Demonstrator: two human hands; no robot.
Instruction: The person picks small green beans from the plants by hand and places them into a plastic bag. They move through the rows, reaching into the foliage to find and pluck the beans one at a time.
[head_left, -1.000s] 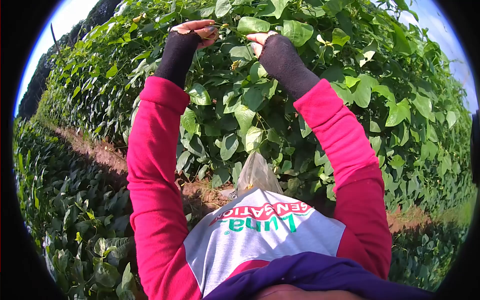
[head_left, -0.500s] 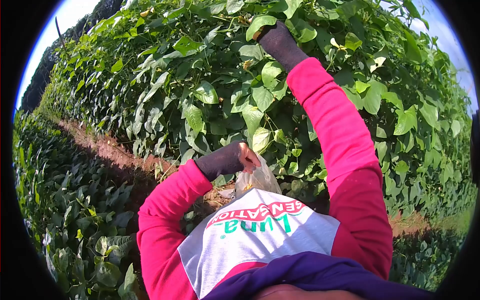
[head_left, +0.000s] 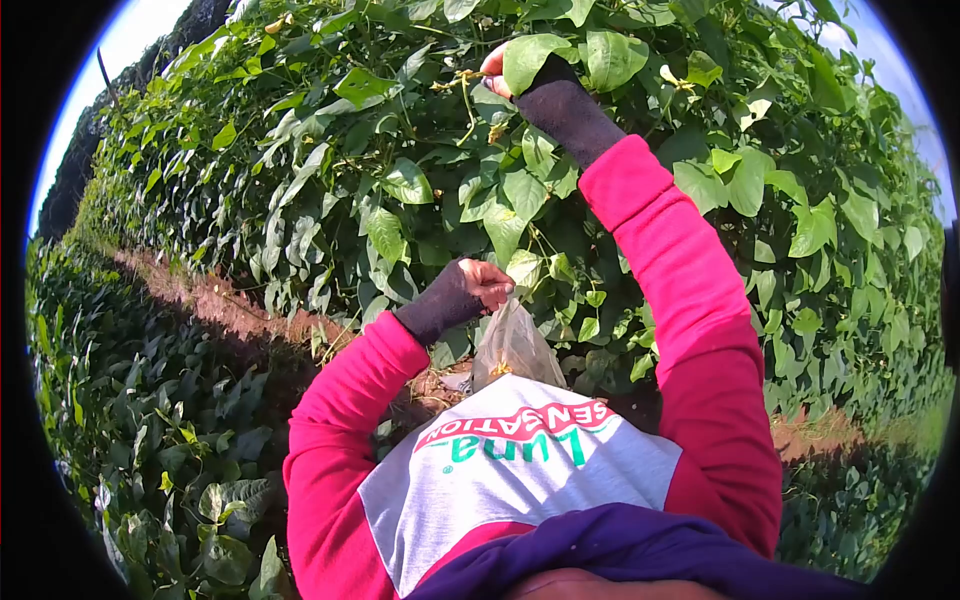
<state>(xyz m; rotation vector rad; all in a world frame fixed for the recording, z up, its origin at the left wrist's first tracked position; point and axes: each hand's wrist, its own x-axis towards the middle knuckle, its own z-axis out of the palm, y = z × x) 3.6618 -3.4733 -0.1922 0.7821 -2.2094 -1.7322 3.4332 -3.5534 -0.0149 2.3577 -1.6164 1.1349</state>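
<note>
Clear bag near, likely for easy reach, left hand curled closed at its top; right hand far, behind leaf, can't tell grip.

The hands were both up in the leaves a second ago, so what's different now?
The left hand left the vines and came down toward the body, to the top of the see-through bag; whether it grips the bag isn't clear. The right hand stayed up among the vines, but a leaf now covers part of it. The bag stayed put.
</note>
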